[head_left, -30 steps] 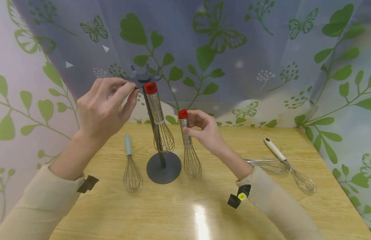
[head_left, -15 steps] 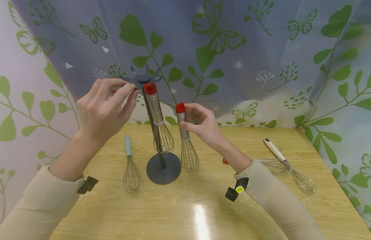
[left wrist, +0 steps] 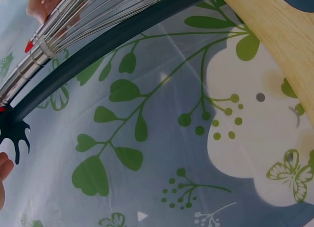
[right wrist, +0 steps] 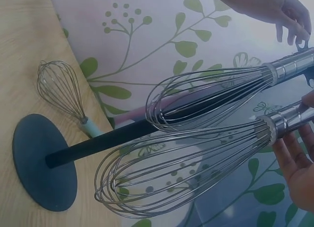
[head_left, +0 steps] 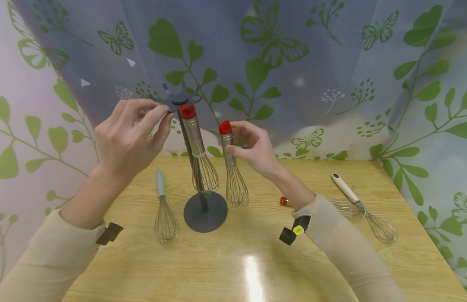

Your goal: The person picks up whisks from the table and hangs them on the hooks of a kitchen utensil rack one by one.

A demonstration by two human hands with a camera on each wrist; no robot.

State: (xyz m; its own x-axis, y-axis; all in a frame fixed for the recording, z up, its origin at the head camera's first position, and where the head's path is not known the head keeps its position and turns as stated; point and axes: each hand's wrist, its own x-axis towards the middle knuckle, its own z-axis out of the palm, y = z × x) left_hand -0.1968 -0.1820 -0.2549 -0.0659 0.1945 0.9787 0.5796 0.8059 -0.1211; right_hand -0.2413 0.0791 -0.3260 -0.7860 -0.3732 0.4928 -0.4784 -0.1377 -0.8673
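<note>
A dark grey utensil stand [head_left: 206,213] rises from a round base, with a ring of hooks [head_left: 179,100] on top. My left hand [head_left: 129,136] pinches one hook arm at its tip between thumb and forefinger. From the front of the ring hangs a steel whisk [head_left: 194,132] with a red end cap, wires down. My right hand [head_left: 256,147] grips another red-capped whisk [head_left: 229,147] by its steel handle, upright and slightly tilted, just right of the hanging one. In the right wrist view the held whisk [right wrist: 274,128] has its wires beside the stand's pole [right wrist: 98,147].
A whisk with a light blue handle [head_left: 160,184] lies left of the base. To the right, a whisk with a cream handle [head_left: 344,188] crosses a red-tipped whisk [head_left: 284,201], partly hidden behind the right forearm. A patterned curtain [head_left: 312,100] hangs behind the wooden table [head_left: 203,268].
My right hand has raised the held whisk and brought it a little left, closer to the hanging one. The left hand has kept its pinch on the hook.
</note>
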